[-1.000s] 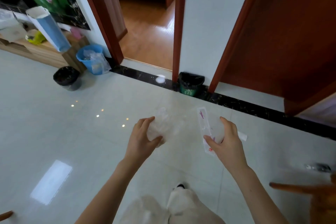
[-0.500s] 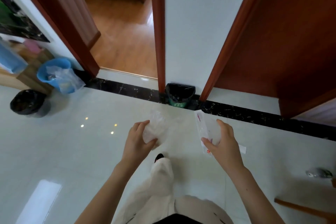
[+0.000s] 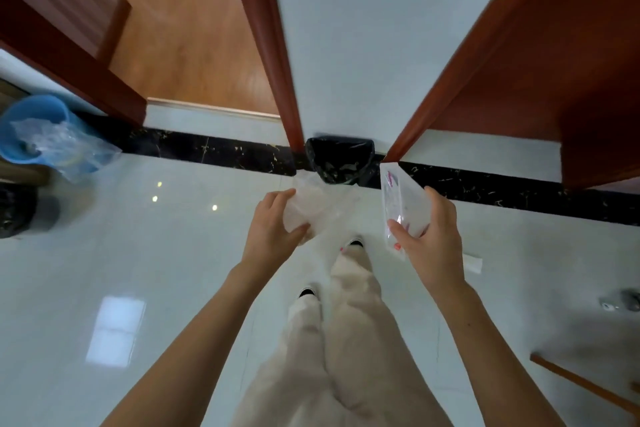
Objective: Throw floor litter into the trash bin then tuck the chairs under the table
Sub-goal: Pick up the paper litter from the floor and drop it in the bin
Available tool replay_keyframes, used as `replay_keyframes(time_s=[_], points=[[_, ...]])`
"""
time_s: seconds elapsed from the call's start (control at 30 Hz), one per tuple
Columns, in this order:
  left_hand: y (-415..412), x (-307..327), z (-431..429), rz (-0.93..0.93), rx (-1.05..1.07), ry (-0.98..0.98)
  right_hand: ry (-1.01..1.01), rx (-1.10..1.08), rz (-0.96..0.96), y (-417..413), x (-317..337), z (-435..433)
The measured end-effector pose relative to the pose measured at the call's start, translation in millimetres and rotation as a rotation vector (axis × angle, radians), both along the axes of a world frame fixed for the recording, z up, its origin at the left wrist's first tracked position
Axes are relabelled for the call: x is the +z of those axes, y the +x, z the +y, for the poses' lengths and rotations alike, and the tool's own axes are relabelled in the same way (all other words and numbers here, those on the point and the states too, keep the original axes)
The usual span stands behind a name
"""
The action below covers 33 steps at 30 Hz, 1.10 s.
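A small trash bin lined with a black bag stands against the white wall between two door frames, just ahead of me. My left hand grips a crumpled clear plastic bag, held a little short of the bin. My right hand holds a flat clear wrapper with pink print upright, to the right of the bin. A white scrap of paper lies on the floor tiles beside my right wrist. A small grey piece of litter lies at the far right.
A blue bucket with clear plastic in it stands at the left, with a black-lined bin below it. A wooden chair leg enters at the lower right. An open doorway with wooden floor is ahead left.
I have walked closer to the black-lined bin, which now sits right in front of both hands. Each hand keeps its grip on its plastic litter.
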State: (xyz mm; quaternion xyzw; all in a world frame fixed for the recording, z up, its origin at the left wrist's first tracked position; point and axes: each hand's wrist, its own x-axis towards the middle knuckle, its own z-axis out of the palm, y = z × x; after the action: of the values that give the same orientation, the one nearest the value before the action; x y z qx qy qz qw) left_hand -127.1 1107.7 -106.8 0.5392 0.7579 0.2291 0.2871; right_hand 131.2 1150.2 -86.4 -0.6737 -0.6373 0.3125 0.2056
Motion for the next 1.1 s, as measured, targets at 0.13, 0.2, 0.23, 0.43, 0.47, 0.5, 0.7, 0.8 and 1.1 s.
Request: replay_keyframes(time_s=[0.13, 0.2, 0.23, 0.43, 0.47, 0.5, 0.7, 0.8, 1.1], points=[[13, -61, 65, -0.031, 0.053, -0.051, -0.03, 0.049, -0.057, 2, -59, 73], [18, -94, 95, -0.05, 0.094, -0.06, -0.038, 0.059, -0.057, 0, -92, 105], [19, -111, 109, -0.065, 0.109, -0.073, -0.053, 0.059, -0.061, -2, -108, 119], [12, -233, 180, -0.119, 0.147, -0.081, -0.099, 0.067, -0.066, -15, -222, 169], [9, -256, 189, -0.127, 0.154, -0.077, -0.099, 0.061, -0.076, -17, -243, 175], [7, -279, 198, -0.133, 0.161, -0.068, -0.096, 0.054, -0.081, -18, -264, 182], [-4, -400, 249, -0.105, 0.118, 0.019, -0.133, -0.018, -0.055, -21, -373, 220], [-4, -447, 275, -0.113, 0.07, 0.039, -0.129, -0.072, -0.032, -20, -413, 237], [11, -554, 321, -0.127, -0.068, 0.054, -0.117, -0.104, -0.018, -18, -507, 256]])
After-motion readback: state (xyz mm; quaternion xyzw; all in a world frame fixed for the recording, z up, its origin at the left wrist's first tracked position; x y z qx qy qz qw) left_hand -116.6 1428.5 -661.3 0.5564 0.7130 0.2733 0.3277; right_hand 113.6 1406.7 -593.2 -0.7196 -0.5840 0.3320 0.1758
